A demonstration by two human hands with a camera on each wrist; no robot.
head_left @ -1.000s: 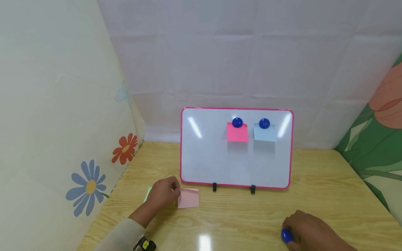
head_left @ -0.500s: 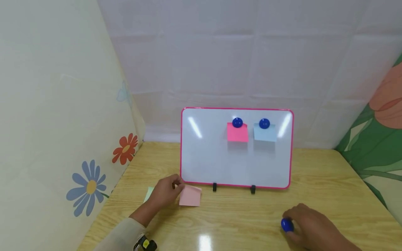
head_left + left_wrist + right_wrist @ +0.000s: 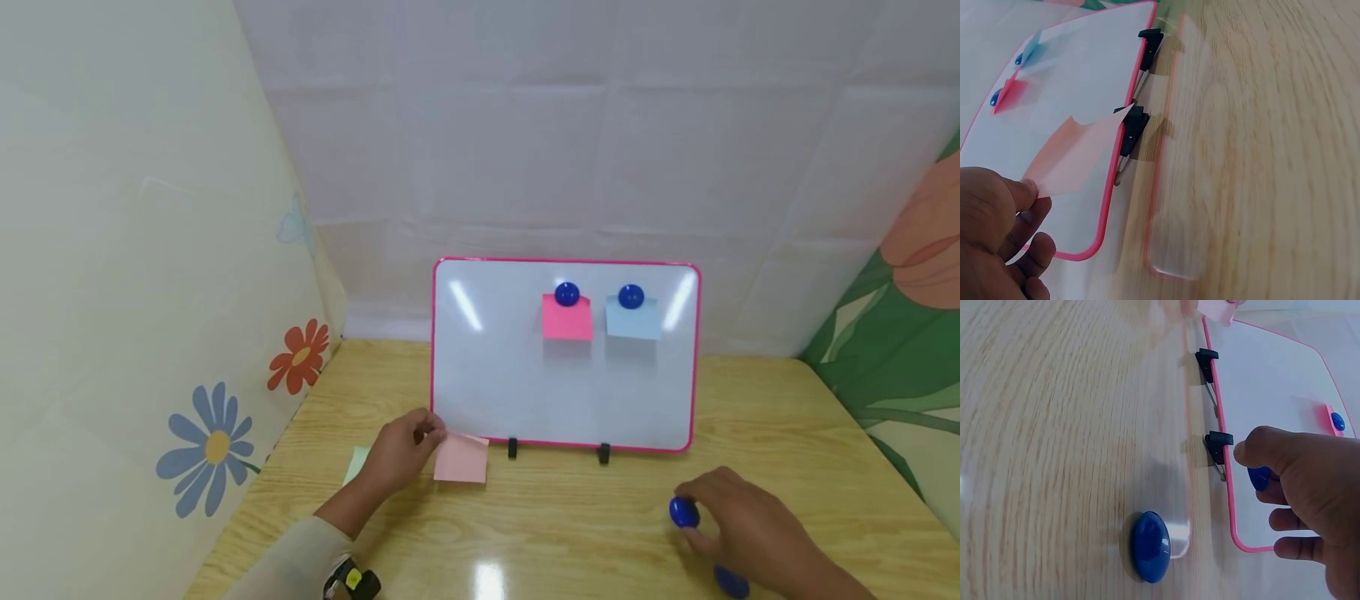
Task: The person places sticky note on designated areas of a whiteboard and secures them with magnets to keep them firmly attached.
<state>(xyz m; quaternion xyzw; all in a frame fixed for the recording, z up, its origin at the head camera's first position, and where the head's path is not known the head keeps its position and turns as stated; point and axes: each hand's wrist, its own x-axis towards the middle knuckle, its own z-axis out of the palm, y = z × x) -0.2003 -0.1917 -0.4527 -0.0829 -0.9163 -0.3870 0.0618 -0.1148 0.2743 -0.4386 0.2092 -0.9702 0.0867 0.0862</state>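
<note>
My left hand [image 3: 402,452] pinches a pale pink sticky note [image 3: 461,460] by its upper left corner, in front of the board's lower left corner. In the left wrist view the note [image 3: 1075,156] hangs bent from thumb and finger. On the right, my right hand [image 3: 750,521] holds a round blue magnet [image 3: 684,512] between thumb and fingers, above the table. A second blue magnet [image 3: 1151,547] lies on the table below that hand. The whiteboard [image 3: 487,375] with a pink rim stands upright, bearing a bright pink note [image 3: 567,321] and a light blue note [image 3: 633,323], each under a blue magnet.
A pale green note [image 3: 356,463] lies on the wooden table [image 3: 555,533], partly behind the left hand. Black clips [image 3: 512,447] support the board's lower edge. Floral-patterned sheeting [image 3: 217,446] bounds the left and right sides; a white sheet [image 3: 510,167] hangs behind.
The left hand has raised the pale pink note and shifted it slightly right. The right hand has lifted its magnet away from the front edge, and another magnet has come into sight beneath.
</note>
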